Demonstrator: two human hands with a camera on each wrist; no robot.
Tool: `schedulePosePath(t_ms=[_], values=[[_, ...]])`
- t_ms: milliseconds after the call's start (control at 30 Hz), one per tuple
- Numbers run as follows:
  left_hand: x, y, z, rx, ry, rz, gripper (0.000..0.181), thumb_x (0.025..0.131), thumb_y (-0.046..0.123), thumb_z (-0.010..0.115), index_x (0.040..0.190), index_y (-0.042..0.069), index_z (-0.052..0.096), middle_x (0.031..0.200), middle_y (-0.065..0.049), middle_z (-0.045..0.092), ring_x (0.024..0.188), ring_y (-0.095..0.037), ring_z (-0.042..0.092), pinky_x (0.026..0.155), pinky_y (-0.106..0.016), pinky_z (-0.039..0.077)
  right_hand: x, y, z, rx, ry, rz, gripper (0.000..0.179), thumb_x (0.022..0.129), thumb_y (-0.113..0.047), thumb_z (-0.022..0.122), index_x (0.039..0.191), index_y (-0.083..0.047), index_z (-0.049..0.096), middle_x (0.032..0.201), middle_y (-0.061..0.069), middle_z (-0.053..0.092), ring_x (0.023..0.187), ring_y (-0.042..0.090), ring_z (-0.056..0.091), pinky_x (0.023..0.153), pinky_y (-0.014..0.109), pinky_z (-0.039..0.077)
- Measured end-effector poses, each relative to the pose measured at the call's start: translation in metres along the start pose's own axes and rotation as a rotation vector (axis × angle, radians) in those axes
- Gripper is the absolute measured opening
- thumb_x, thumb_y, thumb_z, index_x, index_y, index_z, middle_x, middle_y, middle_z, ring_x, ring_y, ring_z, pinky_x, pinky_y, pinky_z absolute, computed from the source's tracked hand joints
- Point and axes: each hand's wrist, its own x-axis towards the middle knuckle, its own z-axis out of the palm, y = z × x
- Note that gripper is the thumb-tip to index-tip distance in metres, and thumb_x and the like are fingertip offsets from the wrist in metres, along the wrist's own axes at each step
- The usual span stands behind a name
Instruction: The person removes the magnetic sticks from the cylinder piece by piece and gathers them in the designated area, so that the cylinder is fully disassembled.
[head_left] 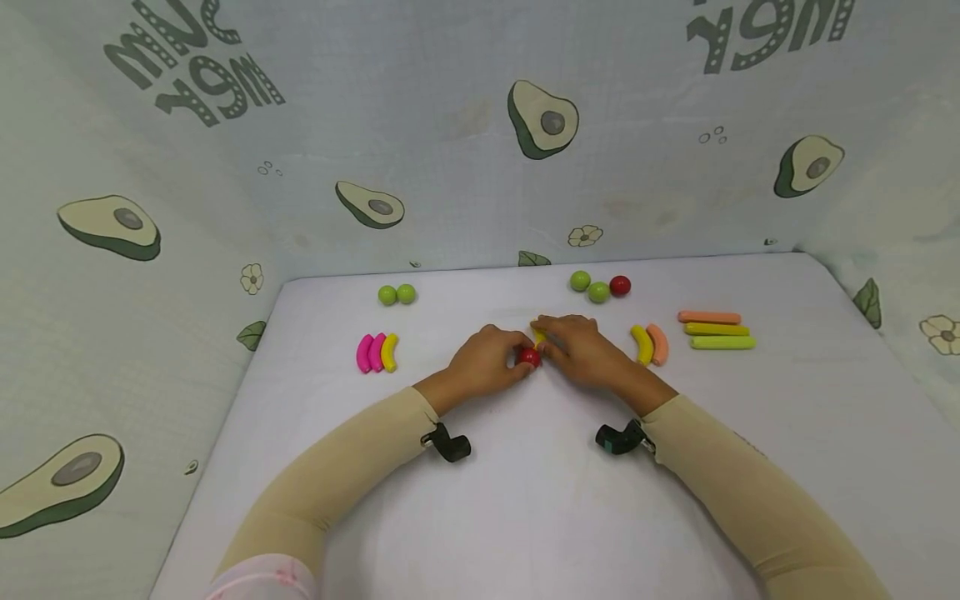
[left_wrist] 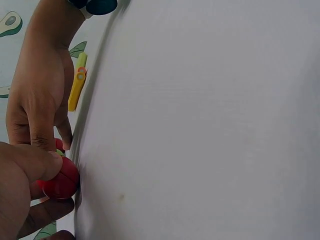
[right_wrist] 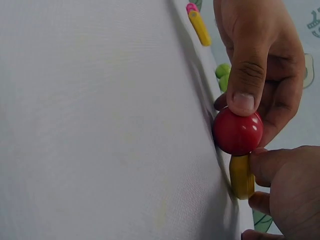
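Near the middle of the white table, my left hand (head_left: pixel 487 362) pinches a glossy red ball (head_left: pixel 529 357) between thumb and fingers. The right wrist view shows the left thumb on top of the red ball (right_wrist: pixel 238 132). Just beyond it, my right hand (head_left: pixel 581 350) pinches a small yellow banana-shaped piece (right_wrist: pixel 242 177), its end against or very close to the ball. From the head camera most of the yellow piece (head_left: pixel 539 335) is hidden by the right fingers. Both hands nearly meet over these two pieces.
At left lie two pink curved pieces (head_left: pixel 371 353) and a yellow one (head_left: pixel 388 352), with two green balls (head_left: pixel 396 294) behind. Back right are green balls (head_left: pixel 598 292) and a red ball (head_left: pixel 620 286). Yellow and orange curved pieces (head_left: pixel 659 345) lie near three sticks (head_left: pixel 716 329).
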Motion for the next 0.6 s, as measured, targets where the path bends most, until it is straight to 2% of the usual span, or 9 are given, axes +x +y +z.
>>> schedulePosePath(t_ms=[200, 467, 600], values=[[-0.0010, 0.0000, -0.0001, 0.001, -0.010, -0.005, 0.032, 0.096, 0.031, 0.073, 0.123, 0.016, 0.071, 0.099, 0.009, 0.069, 0.099, -0.015, 0.057, 0.079, -0.026, 0.047, 0.0003, -0.0013, 0.0002, -0.020, -0.003, 0.015, 0.044, 0.104, -0.020, 0.062, 0.146, -0.008, 0.055, 0.150, 0.016, 0.052, 0.138, 0.043, 0.043, 0.115, 0.063, 0.021], [-0.0006, -0.0019, 0.0007, -0.006, -0.016, -0.010, 0.031, 0.095, 0.031, 0.073, 0.123, 0.016, 0.071, 0.104, 0.008, 0.070, 0.100, -0.015, 0.056, 0.081, -0.026, 0.047, 0.0006, -0.0036, -0.0006, -0.031, -0.016, 0.050, 0.046, 0.103, -0.021, 0.062, 0.147, -0.010, 0.055, 0.148, 0.014, 0.055, 0.139, 0.042, 0.042, 0.115, 0.069, 0.018], [-0.0008, -0.0040, 0.0005, -0.035, -0.018, -0.005, 0.029, 0.094, 0.029, 0.074, 0.120, 0.015, 0.071, 0.105, 0.008, 0.070, 0.102, -0.016, 0.057, 0.085, -0.028, 0.048, 0.0017, -0.0046, 0.0000, -0.049, -0.014, 0.060, 0.046, 0.102, -0.020, 0.065, 0.146, -0.011, 0.056, 0.144, 0.014, 0.058, 0.138, 0.043, 0.043, 0.114, 0.070, 0.018]])
